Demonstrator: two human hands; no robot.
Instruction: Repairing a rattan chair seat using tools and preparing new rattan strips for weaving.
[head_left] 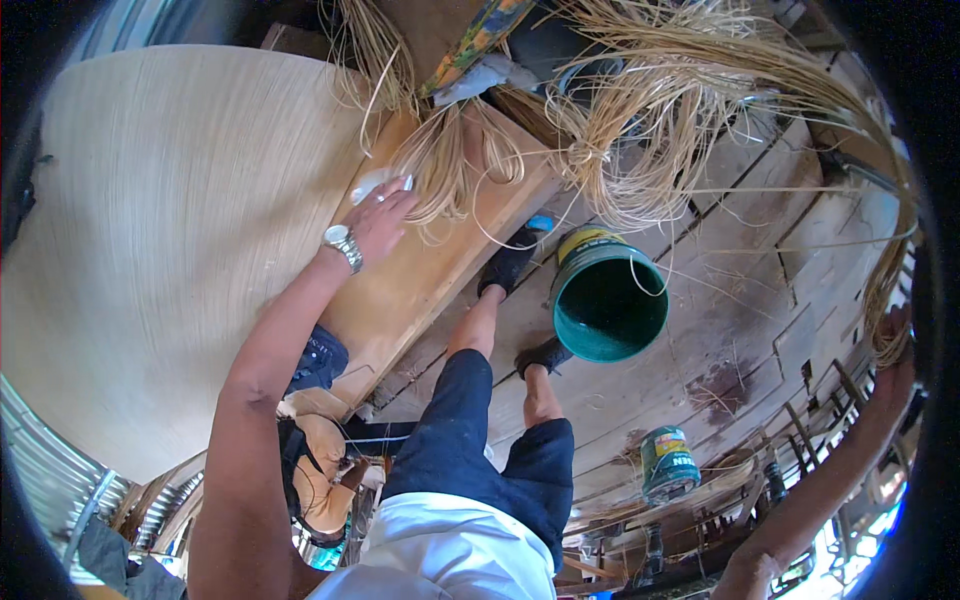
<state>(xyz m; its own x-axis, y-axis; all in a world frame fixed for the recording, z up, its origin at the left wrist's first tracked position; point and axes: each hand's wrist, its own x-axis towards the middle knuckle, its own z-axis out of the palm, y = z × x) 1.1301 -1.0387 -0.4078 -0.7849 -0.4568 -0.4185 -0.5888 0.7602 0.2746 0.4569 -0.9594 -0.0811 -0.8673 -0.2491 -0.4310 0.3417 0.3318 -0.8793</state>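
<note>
The right hand point(899, 345) is gripping one end of the pale strands point(640, 140), which are arching across the upper right; the left hand point(380, 222) is lying over the desk point(375, 300) beside a white scrap point(369, 184), whether pinching it I cannot tell. Careful work is probably calling for a slow, even draw, keeping loops untangled.

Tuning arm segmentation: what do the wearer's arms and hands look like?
Forearms bare, no sleeves visible. Left hand: silver metal-link watch with pale dial at the wrist, apparently a ring. Right hand: dim at frame edge, wristwear unclear.
</note>
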